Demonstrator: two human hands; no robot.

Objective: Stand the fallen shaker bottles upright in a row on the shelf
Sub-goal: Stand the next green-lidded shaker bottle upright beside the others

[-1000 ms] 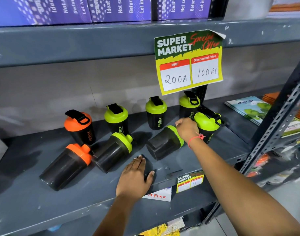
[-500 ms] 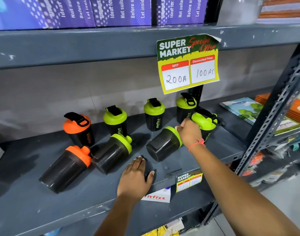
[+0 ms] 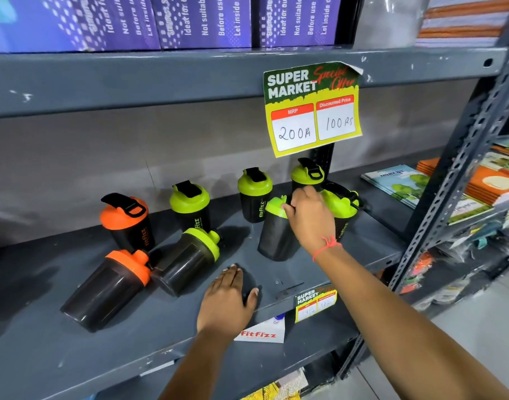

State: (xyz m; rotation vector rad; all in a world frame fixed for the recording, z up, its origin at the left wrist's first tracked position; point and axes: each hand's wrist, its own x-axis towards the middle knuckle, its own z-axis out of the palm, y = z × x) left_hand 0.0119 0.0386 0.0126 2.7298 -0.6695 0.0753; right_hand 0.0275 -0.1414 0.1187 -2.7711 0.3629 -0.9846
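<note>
Right hand [image 3: 311, 217] is closing its grip on the lid end of a green-lidded shaker bottle [image 3: 276, 235] — bottle is sitting nearly upright on the shelf [image 3: 74, 350], leaning slightly, base down on the deck, fingers wrapping the green lid from the right side. A red thread band [image 3: 327, 246] is sitting on that wrist. Left hand [image 3: 227, 301] is lying flat, palm down, fingers spread on the shelf near the front edge, holding nothing. Two bottles are lying on their sides at front left: an orange-lidded fallen bottle [image 3: 106, 287] with base pointing toward the front-left, and a green-lidded fallen bottle [image 3: 187, 261] just beside it on the right, the two touching or close to it — can't tell which. Back row is standing upright: orange shaker [image 3: 126, 223] at left, then a green shaker [image 3: 191, 206], a second green shaker [image 3: 254, 194], and a third green shaker [image 3: 305, 174] partly hidden behind the right hand. Another green-lidded shaker [image 3: 341, 209] is standing just right of the gripped bottle, partly covered by the hand. A yellow price card [image 3: 312, 111] is hanging from the upper shelf edge above the row, reading MRP 200, discounted 100. A smaller price tag [image 3: 315, 304] and a white fitfizz label [image 3: 262, 333] are sitting on the shelf's front lip. Books [image 3: 400, 183] are lying flat on the shelf to the right.
</note>
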